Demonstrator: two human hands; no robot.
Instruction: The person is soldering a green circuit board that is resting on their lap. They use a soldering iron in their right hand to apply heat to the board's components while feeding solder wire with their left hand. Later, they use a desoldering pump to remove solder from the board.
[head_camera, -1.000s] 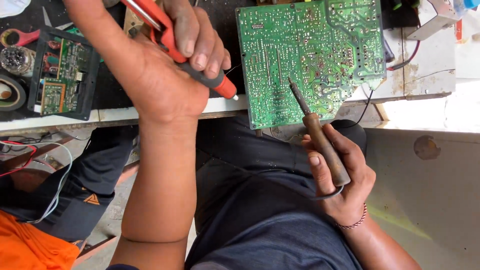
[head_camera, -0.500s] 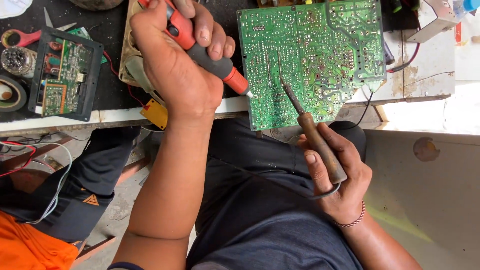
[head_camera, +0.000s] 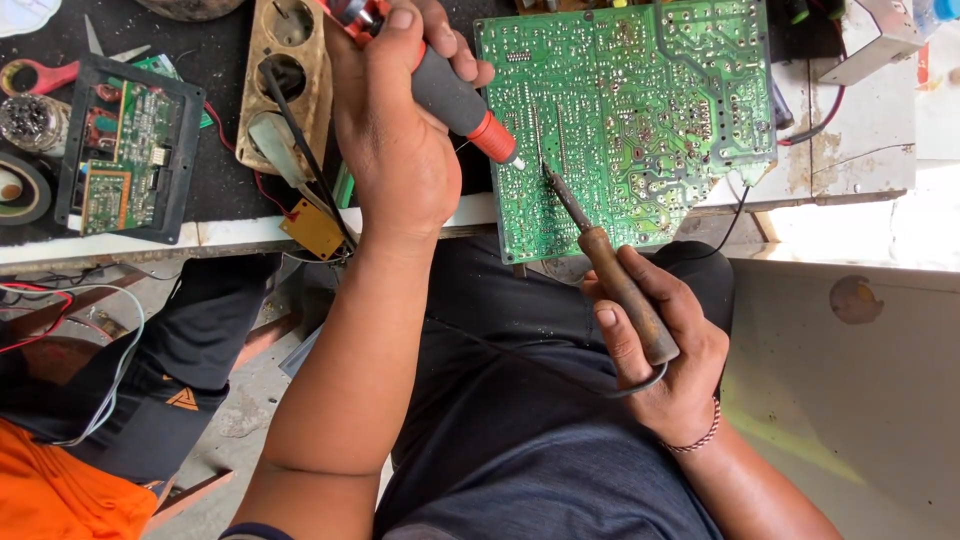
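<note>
Left hand (head_camera: 400, 150) fisted round pump (head_camera: 455, 100), nozzle on board (head_camera: 640, 120) | right hand (head_camera: 665, 350) gripping iron (head_camera: 610, 275), tip beside nozzle | board overhangs bench (head_camera: 860, 140) edge over lap | risk: lingering heat may lift a pad, or board slips off.

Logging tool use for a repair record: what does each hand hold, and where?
The right hand grips a soldering iron by its brown handle; the left hand holds a red-and-black tool by its black grip.

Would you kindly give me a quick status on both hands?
Left hand grips desoldering pump. Right hand holds soldering iron, tip on green circuit board. Nothing blocking.
</note>
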